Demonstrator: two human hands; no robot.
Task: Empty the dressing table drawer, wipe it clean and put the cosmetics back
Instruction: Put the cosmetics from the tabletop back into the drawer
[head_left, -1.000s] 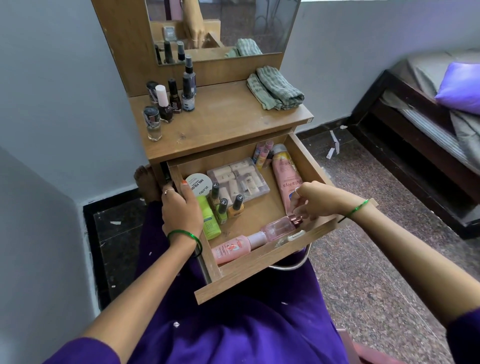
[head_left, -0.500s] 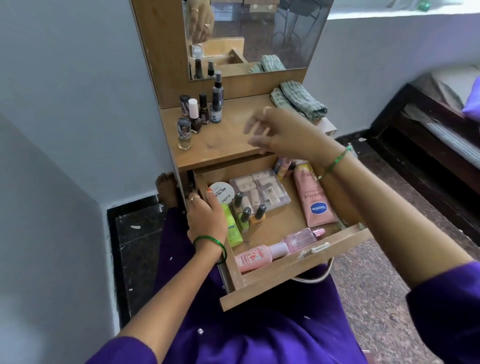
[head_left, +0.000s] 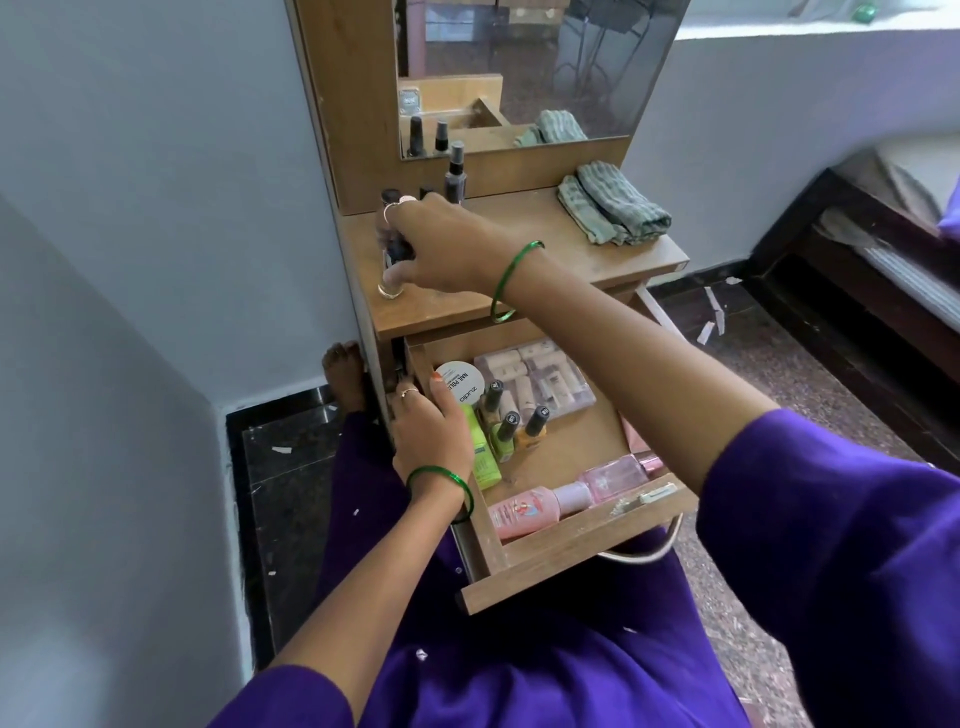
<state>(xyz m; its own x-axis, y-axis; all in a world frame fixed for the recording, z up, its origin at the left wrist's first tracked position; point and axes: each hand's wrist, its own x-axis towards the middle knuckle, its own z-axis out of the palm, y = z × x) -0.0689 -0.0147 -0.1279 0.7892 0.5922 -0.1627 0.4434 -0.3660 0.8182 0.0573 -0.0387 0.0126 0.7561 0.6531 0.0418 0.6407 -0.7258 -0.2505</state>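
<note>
One wooden dressing table (head_left: 566, 249) stands against the wall, with a single mirror (head_left: 535, 67) rising at the back of its top. Its one drawer (head_left: 576, 561) is pulled fully out over the person's lap and is still full. On the right of the tabletop lies one folded green striped cloth (head_left: 613, 210). In the drawer, going down in size, are one clear plastic case (head_left: 540, 382) of small pale items at the back, one pink bottle (head_left: 535, 512) lying along the front wall with one clear pink spray bottle (head_left: 618, 475) end to end beside it, one lime green tube (head_left: 483, 457) by the left wall, one round white jar (head_left: 460, 384) labelled as nail polish remover, and three nail polish bottles (head_left: 511, 428) with black caps standing together, two greenish and one orange. The right forearm hides the drawer's right side. The left hand (head_left: 428, 431) rests on the drawer's left wall, fingers curled over its edge and holding it. The right hand (head_left: 431, 244) reaches across to the tabletop's left corner, where a cluster of small bottles stands; its fingers are closed round a small glass bottle (head_left: 390, 270), the nearest one. Behind it one dark spray bottle (head_left: 455, 174) shows clearly; the others are partly hidden, so their count cannot be told.
</note>
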